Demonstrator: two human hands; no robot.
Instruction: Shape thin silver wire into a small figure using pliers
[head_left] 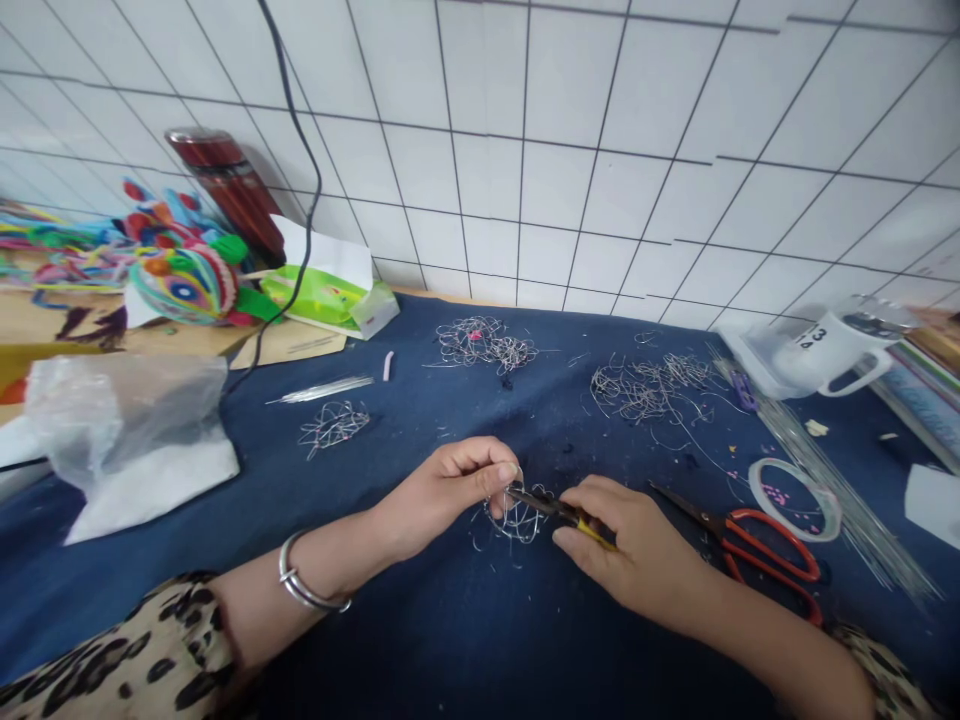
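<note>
My left hand (471,482) pinches a small tangle of bent silver wire (525,520) between thumb and fingers, just above the dark blue cloth. In my right hand (637,545) are pliers (559,508) with dark jaws and yellow-and-black handles, gripped by closed fingers. The tips of the pliers meet the wire beside my left thumb. Whether the jaws are closed on the wire I cannot tell. Scissors with red handles (776,540) lie to the right of my right hand, partly hidden by my forearm.
Wire tangles (480,345) and a larger heap (649,388) lie behind my hands. A shaped wire piece (335,428) is at left. Straight wires (847,490), a round dish (831,510) with pink bits and a white mug (840,350) stand right. A plastic bag (142,430) lies left.
</note>
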